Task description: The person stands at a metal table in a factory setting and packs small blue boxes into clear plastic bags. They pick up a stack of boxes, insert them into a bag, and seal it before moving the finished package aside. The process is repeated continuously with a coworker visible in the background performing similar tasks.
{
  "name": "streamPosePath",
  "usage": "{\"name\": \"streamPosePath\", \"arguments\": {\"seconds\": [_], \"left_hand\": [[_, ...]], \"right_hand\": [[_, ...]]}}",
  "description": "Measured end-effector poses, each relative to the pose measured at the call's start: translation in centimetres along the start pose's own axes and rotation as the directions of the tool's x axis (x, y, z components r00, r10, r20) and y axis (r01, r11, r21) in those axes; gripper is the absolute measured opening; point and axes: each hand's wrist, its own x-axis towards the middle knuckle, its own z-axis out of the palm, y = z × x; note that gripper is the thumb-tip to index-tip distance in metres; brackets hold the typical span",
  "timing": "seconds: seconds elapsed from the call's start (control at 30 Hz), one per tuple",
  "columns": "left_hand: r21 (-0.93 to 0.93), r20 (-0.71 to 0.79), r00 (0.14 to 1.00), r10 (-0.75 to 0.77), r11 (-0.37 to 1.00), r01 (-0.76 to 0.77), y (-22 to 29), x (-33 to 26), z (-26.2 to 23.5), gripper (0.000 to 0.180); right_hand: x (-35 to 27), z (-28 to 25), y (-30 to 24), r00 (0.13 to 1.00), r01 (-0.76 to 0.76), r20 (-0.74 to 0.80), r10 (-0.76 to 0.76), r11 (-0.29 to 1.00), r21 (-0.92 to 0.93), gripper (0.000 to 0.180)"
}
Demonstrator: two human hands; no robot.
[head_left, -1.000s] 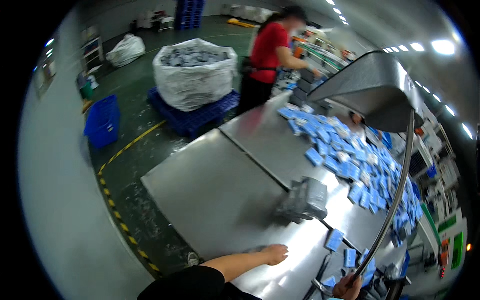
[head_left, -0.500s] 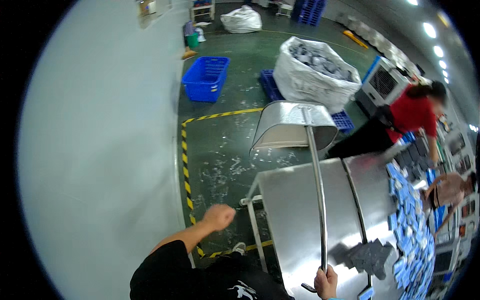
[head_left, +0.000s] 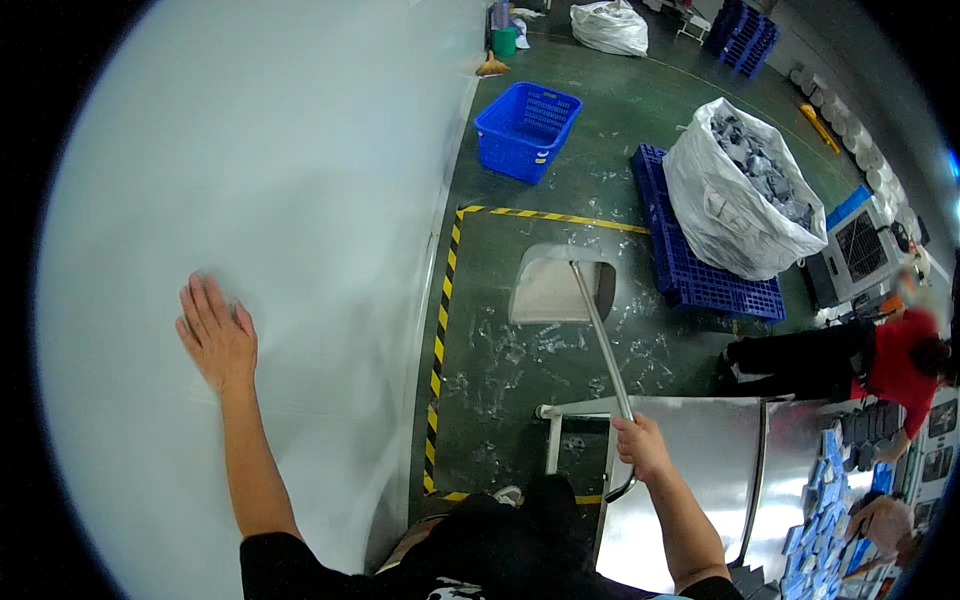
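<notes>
My right hand (head_left: 643, 446) is wrapped round the bent upper end of a long-handled metal dustpan (head_left: 562, 290). The pan hangs low over or rests on the green floor, its handle slanting away from me; whether it touches the floor I cannot tell. Scraps of clear film (head_left: 520, 345) lie scattered on the floor around it. To the left, my left hand (head_left: 218, 335) is open with fingers stretched, against or very close to the pale wall (head_left: 330, 200). Below my right hand is a metal table (head_left: 690, 440).
Ahead stands a blue basket (head_left: 527, 130). A white sack (head_left: 735, 200) of grey scraps sits on a blue pallet (head_left: 690, 280). Yellow-black tape (head_left: 440, 360) runs along the wall. At right, a person in red (head_left: 895, 370) bends by blue packets (head_left: 815, 520). A broom (head_left: 492, 66) lies farther back.
The dustpan has gone from above the table down toward the floor, still in my right hand. My left hand has opened from a fist and risen to the wall. The view has shifted left.
</notes>
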Motion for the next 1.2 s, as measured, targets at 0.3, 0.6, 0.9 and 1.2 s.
{"name": "streamPosePath", "arguments": {"seconds": [0.3,0.6,0.9,1.2], "left_hand": [[0.128,0.042,0.994,-0.102,0.987,0.096,-0.2,-1.0,1.3,0.056],[0.245,-0.065,0.996,-0.062,0.967,0.076,-1.1,-2.3,2.4,0.045],[0.498,-0.072,0.997,-0.031,0.865,0.063,-3.3,-5.1,0.9,0.057],[0.604,-0.121,0.907,-0.403,0.696,0.389,6.1,1.5,2.6,0.053]], "right_hand": [[16.5,3.3,-2.5,0.974,-0.225,0.004,0.225,0.974,-0.028,0.019],[34.4,5.8,-13.1,0.977,-0.205,-0.020,0.211,0.921,-0.332,0.021],[56.9,12.6,-27.4,0.993,0.080,0.033,-0.110,0.463,-0.883,0.033],[75.4,22.3,-42.4,0.923,0.349,0.385,0.004,-0.428,-0.833,0.033]]}}
